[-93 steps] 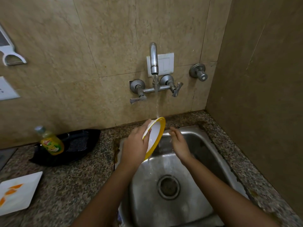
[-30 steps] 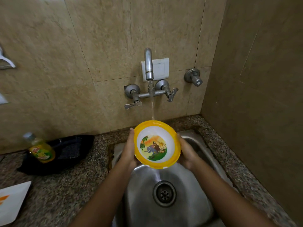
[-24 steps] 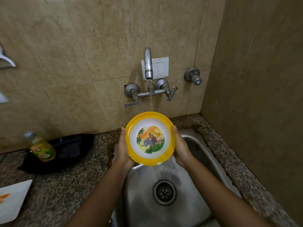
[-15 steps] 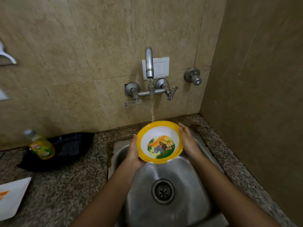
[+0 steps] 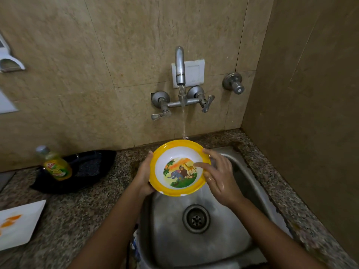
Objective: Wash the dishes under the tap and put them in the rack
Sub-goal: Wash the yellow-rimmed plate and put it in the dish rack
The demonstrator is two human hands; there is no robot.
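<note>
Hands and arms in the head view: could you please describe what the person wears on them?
Nothing shows: the left hand and right hand are ungloved, with no ring, watch or bracelet visible, and both forearms are sleeveless to the frame edge.

The head camera looks forward and down from close above the sink (image 5: pixel 223 241), facing the tap (image 5: pixel 179 65).
</note>
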